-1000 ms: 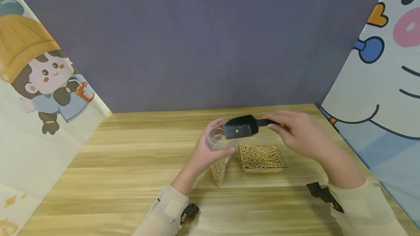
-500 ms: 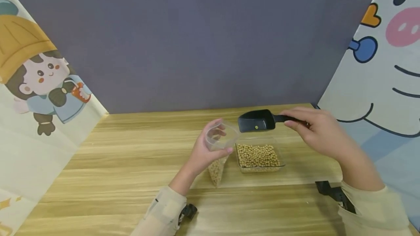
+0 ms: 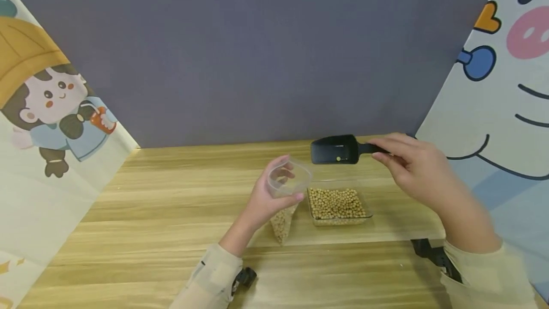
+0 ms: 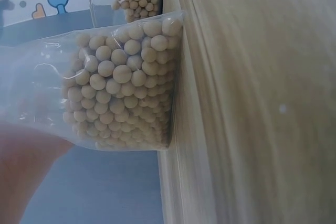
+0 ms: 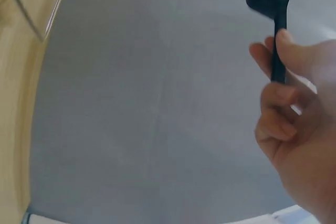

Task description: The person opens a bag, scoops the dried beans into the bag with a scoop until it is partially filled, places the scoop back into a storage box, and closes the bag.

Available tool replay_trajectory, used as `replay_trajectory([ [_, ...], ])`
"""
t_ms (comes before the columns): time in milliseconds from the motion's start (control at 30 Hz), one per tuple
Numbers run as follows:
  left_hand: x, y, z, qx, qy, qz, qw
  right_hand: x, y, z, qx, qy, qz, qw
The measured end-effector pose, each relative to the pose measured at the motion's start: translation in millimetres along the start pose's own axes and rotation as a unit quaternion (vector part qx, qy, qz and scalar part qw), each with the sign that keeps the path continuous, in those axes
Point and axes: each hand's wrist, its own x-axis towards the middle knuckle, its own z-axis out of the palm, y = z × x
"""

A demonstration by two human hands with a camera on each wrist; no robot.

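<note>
My left hand [image 3: 270,194] holds a clear plastic bag [image 3: 281,225] by its upper part, fingers and thumb around the wide round mouth. Pale soybeans [image 4: 121,77] fill the bag's bottom, which stands on the wooden table in the left wrist view. To the right and a little higher, my right hand [image 3: 413,170] grips a black scoop [image 3: 323,151] by its handle, thumb against fingers. A single bean [image 3: 338,159] lies in the scoop, which is level above the back of a clear rectangular container [image 3: 370,214] of soybeans [image 3: 336,204].
The container sits just right of the bag on the wood-grain table [image 3: 171,213]. Behind the table rises a grey panel [image 3: 274,61]. Printed cartoon panels stand at the left [image 3: 25,194] and right [image 3: 480,123].
My right hand has drawn the scoop right and slightly up, away from the bag's mouth. The bean has rolled toward the handle end. My left hand stays nearly still.
</note>
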Motion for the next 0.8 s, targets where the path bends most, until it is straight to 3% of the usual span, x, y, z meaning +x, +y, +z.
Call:
replay_trajectory([
  [100, -0.5, 1.6, 0.8, 0.003, -0.003, -0.009, 1.0, 3.1, -13.2, 3.4, -0.038, 0.035, -0.04, 0.998],
  [233, -1.5, 2.6, 1.9, 0.015, -0.007, -0.015, 0.9998, 5.0, -27.9, 11.6, -0.084, 0.048, -0.069, 0.993],
  [467, -2.4, 1.9, 4.1, 0.024, -0.005, -0.008, 0.9997, 5.4, -41.3, 16.1, -0.104, 0.035, -0.082, 0.991],
  [800, -2.5, 1.8, 3.7, 0.03, -0.005, -0.006, 0.9995, 6.3, -42.6, 13.5, -0.1, 0.043, -0.08, 0.991],
])
